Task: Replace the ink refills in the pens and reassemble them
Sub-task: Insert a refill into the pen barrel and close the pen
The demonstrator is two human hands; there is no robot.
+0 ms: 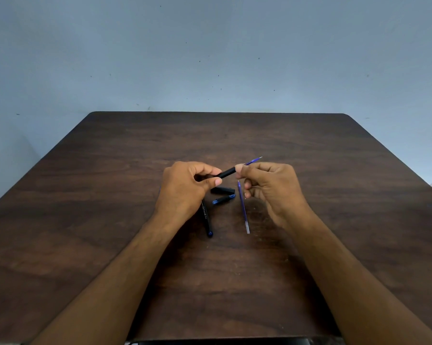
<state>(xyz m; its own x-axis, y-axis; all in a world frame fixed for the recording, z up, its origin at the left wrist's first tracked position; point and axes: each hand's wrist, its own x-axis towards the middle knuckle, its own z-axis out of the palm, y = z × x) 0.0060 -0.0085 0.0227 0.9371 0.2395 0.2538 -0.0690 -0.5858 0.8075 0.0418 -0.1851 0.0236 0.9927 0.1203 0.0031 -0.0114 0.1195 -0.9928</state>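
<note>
My left hand (187, 188) grips a black pen barrel (227, 172) above the table. A blue refill (253, 161) sticks out of the barrel's right end, and my right hand (269, 188) pinches it between thumb and forefinger where it leaves the barrel. On the table below lie a loose blue refill (243, 207), a black cap (223, 190), a small blue-and-black grip piece (223, 199), and a second black pen barrel (206, 217) with white lettering, partly hidden under my left hand.
The dark wooden table (110, 220) reaches to a plain pale blue wall behind. A dark object shows at the table's near edge (220, 341).
</note>
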